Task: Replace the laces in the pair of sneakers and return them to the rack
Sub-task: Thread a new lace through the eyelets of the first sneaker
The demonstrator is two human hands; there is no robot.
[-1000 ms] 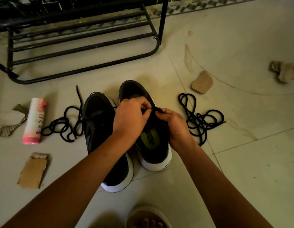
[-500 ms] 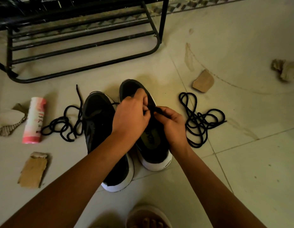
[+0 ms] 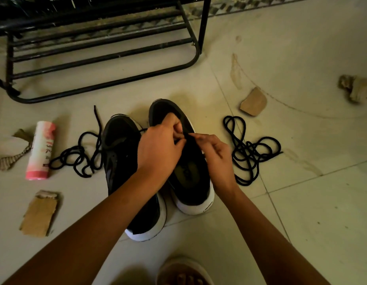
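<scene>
Two black sneakers with white soles stand side by side on the tiled floor, toes pointing away from me: the left sneaker (image 3: pixel 121 153) and the right sneaker (image 3: pixel 190 177). Over the right sneaker's eyelets my left hand (image 3: pixel 160 149) curls its fingers and pinches a black lace. Close beside it, my right hand (image 3: pixel 215 155) pinches the same lace at the shoe's right edge. One loose black lace (image 3: pixel 80 157) lies tangled left of the shoes; another loose lace (image 3: pixel 250 151) lies to their right. The black metal shoe rack (image 3: pixel 100 58) stands behind.
A pink and white tube (image 3: pixel 41 151) lies at the left beside crumpled paper (image 3: pixel 8 151). Cardboard scraps lie at the lower left (image 3: pixel 38 212) and right of the rack (image 3: pixel 253 101). A rag (image 3: pixel 355 89) sits far right. My sandalled foot (image 3: pixel 184 272) shows at the bottom.
Both hands have shifted slightly forward along the right sneaker, and my right hand's fingers have lifted and spread while still pinching the lace.
</scene>
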